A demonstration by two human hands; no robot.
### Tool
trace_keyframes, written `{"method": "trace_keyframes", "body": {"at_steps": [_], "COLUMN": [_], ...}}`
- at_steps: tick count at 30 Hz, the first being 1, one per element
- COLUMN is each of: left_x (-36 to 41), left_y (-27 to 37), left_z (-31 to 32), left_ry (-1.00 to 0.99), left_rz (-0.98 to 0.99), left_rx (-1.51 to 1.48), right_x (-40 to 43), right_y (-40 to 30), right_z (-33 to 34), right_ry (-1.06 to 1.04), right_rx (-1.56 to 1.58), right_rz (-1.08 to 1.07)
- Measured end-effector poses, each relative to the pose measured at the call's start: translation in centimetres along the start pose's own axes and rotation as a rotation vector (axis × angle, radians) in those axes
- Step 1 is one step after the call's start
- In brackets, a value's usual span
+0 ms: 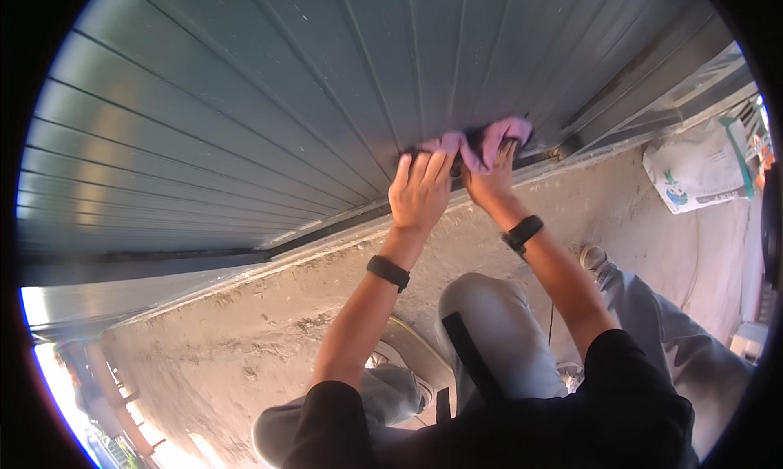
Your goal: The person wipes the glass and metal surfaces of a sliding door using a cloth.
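A crumpled pinkish-purple cloth (456, 145) lies against the bottom of a dark grey ribbed panel (361, 90). Both of my hands hold it there. The fingers of my left hand (421, 190) reach up over the cloth's left part, and the thumb is hidden. To its right, my right hand (494, 181) has its fingers on the cloth's right part, partly covered by a fold. Just below the hands runs the panel's dark lower rail (373, 212). Each of my wrists wears a black band.
Below the rail is a rough concrete surface (275, 322). At the right lies a white printed sack (697, 166). A leg in grey trousers with a shoe (593, 258) is right of my right arm; whose it is, I cannot tell. A thin yellow cord (422, 340) runs near my knee (489, 316).
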State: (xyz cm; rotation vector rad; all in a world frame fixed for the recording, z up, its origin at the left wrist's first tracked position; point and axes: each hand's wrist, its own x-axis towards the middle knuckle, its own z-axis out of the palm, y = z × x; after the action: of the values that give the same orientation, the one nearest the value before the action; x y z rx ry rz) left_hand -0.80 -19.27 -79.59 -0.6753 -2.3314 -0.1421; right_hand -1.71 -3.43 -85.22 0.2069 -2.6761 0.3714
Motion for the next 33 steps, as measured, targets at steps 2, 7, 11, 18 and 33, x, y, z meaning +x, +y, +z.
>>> {"method": "trace_keyframes", "body": {"at_steps": [2,7,11,18,33], "left_x": [6.9,13.3,8.1,-7.5,14.2], "left_y": [0.1,0.7,2.0,4.0,-5.5], "left_z": [-6.7,-11.5,-7.1,5.1,-14.4], "left_ry": [0.168,0.428,0.287,-0.055,0.644], "left_rz": [-0.05,-0.09,-0.111,-0.121,-0.201], "left_rx": [0.031,0.128,0.088,-0.129,0.035], "right_x": [5.8,12.5,8.5,-2.5,15.3], "right_y": [-2.5,-5.1,-3.8,-0.9,-7.4], "right_z": [-8.1,-18.5,-12.5,3.4,-21.9], "right_ry": [0.172,0.602,0.418,-0.218,0.511], "right_rx": [0.118,-0.2,-0.045,0.122,-0.515], "right_rz": [-0.1,-0.356,-0.248,0.009,-0.486]}}
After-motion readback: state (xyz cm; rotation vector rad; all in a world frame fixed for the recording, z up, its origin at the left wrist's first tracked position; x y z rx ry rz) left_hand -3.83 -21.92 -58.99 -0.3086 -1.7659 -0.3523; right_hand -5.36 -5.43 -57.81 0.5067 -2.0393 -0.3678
